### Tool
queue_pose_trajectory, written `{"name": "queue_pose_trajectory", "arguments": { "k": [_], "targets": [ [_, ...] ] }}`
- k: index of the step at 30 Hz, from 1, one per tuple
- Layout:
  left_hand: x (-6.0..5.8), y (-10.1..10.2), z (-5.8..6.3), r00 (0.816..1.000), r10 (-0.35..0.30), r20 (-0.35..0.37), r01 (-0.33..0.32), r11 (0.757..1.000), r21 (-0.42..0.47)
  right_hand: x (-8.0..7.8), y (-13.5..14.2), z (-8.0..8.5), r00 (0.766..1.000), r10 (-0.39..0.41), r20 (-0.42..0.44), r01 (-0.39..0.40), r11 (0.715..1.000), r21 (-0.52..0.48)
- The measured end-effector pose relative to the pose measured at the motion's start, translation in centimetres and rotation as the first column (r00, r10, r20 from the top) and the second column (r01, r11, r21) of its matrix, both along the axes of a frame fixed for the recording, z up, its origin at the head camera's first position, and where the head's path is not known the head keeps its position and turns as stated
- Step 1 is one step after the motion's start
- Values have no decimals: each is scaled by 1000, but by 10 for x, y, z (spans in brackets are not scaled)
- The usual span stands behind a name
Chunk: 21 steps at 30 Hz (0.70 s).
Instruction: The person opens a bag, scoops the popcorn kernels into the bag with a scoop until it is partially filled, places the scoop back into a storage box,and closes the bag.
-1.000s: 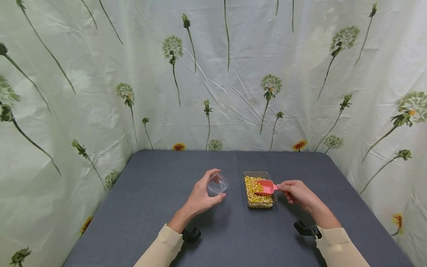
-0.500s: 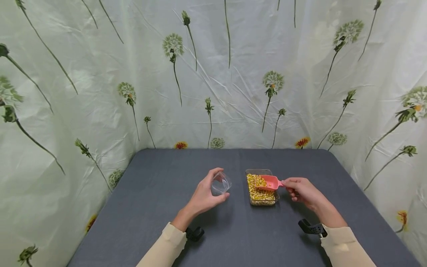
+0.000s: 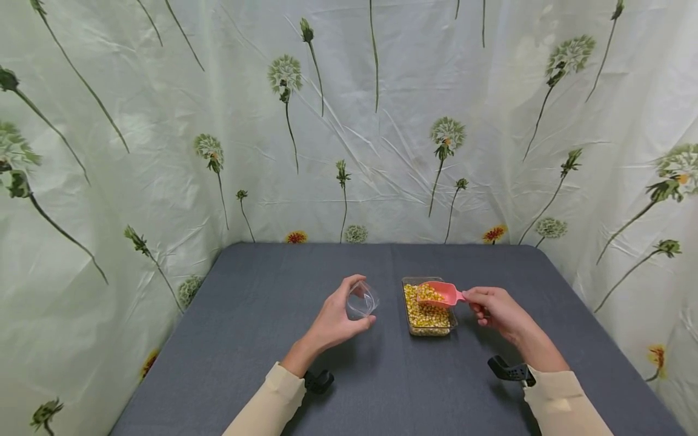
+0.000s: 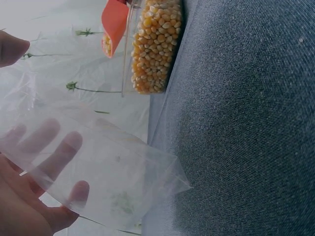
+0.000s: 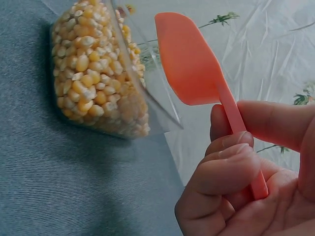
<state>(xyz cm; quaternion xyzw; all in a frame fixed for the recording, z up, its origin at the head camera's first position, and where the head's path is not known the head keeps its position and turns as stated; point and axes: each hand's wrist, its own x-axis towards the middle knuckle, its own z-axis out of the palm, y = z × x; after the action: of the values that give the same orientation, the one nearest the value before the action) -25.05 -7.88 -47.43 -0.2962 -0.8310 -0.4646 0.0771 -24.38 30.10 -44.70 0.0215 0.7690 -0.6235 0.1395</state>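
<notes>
In the head view my left hand [image 3: 332, 321] holds a clear plastic bag [image 4: 118, 167] by its mouth, with thumb and fingers spread to keep the mouth wide. The bag hangs down thin and see-through in the left wrist view. My right hand [image 3: 501, 315] grips the handle of a pink scoop [image 5: 189, 59], its fingers wrapped round it. Yellow corn kernels [image 3: 429, 293] lie in the scoop's bowl. Raised above the rim, the scoop overlaps a clear rectangular container [image 3: 410, 280] that is well filled with corn kernels [image 5: 88, 69].
A dark grey cloth covers the table [image 3: 262, 303]. Behind it hangs a pale curtain [image 3: 392, 121] printed with dandelions. Black wrist straps [image 3: 319, 383] with mounts sit below both hands.
My right hand has lifted the scoop up out of the corn, and kernels now fill part of its bowl. The left hand keeps the bag nearly in place. The head view has shifted slightly.
</notes>
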Motion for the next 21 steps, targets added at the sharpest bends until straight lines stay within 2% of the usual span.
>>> {"name": "queue_pose_trajectory", "arguments": {
  "k": [11, 21],
  "targets": [
    [-3, 0, -3, 1000, -14, 15, 14, 1000, 5, -3, -9, 14, 997, 44, -59, -43, 999, 19],
    [-2, 0, -6, 999, -16, 39, 16, 1000, -6, 5, -33, 32, 991, 97, -96, -94, 995, 35]
  ]
}}
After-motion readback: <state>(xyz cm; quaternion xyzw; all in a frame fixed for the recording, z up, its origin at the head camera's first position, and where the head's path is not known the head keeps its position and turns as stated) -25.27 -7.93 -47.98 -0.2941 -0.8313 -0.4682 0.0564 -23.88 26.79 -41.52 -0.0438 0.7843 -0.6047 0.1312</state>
